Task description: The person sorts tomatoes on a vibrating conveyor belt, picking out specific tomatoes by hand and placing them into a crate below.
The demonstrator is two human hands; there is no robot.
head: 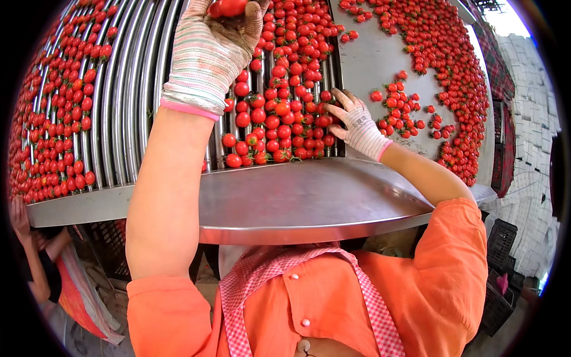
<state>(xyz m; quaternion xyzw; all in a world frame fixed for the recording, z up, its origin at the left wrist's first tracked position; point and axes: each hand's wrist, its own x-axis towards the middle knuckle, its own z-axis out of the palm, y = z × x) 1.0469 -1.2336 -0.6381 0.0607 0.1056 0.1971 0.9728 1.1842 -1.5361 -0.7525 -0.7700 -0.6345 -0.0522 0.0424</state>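
My left hand (212, 56), in a striped knit glove soiled at the fingers, is at the top edge of the view over the metal roller conveyor (134, 89). Its fingers are curled round red cherry tomatoes (228, 7), partly cut off by the frame. My right hand (357, 125), gloved alike, reaches in from the right with its fingers spread. The fingertips touch the cherry tomatoes (285, 107) crowded on the rollers, close to the conveyor's right edge. Some of these tomatoes have green calyxes.
A steel ledge (303, 192) runs between me and the rollers. More cherry tomatoes (446, 67) lie on the metal table (361, 62) to the right. Others (58, 147) cover the far-left rollers, near another person's hand (20, 218). Black plastic crates (500, 241) stand at lower right.
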